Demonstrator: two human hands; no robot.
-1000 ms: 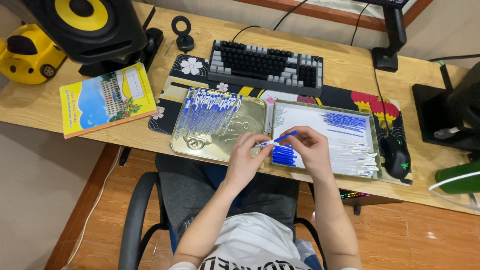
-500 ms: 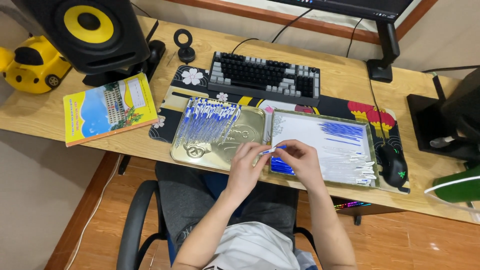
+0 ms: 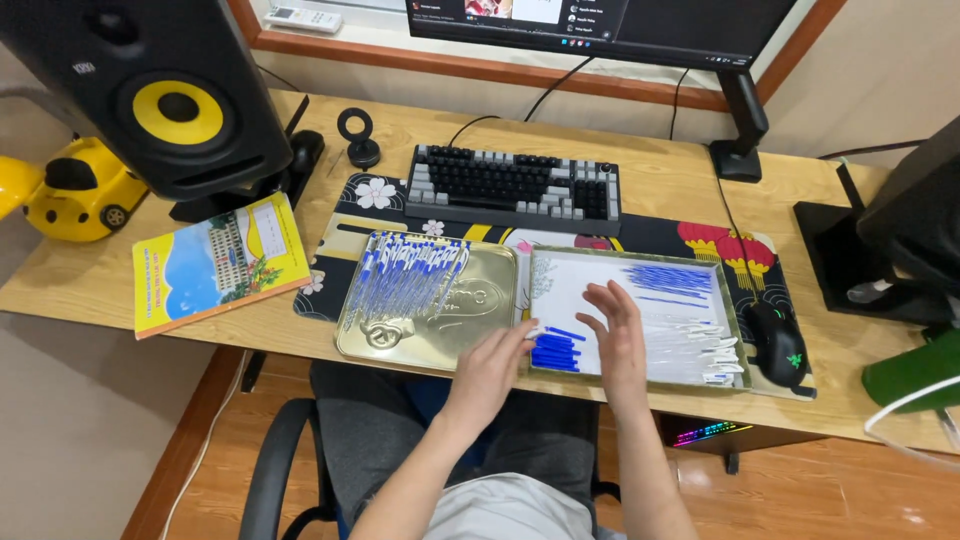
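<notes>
- The left hand [image 3: 492, 362] rests at the near edge of the white-lined rectangular metal tray [image 3: 560, 290], fingers curled loosely, their tips touching the small bunch of short blue pen caps [image 3: 556, 350] in the tray's near-left corner; whether it pinches one I cannot tell.
- The right hand [image 3: 615, 330] lies flat over the middle of that tray, fingers spread and pointing away from the person, holding nothing visible.
- In the same tray, a row of thin blue pen refills [image 3: 668, 277] lies at the far right, and clear plastic pen barrels [image 3: 700, 350] lie along the right side, near the right hand.
- Just left of it, touching edge to edge, sits a shallow gold-coloured embossed metal tray [image 3: 400, 335], with a fanned heap of assembled white-and-blue pens [image 3: 405, 275] in its far half.
- Both trays lie on a dark patterned desk mat [image 3: 700, 240] on the light wooden worktop [image 3: 660, 170].
- Beyond the trays stands a black-and-grey keyboard [image 3: 515, 187]; a black computer mouse [image 3: 776, 344] sits just right of the white-lined tray.
- A yellow-bordered booklet [image 3: 215, 262] lies well left, near a black speaker with a yellow cone [image 3: 165, 95].
</notes>
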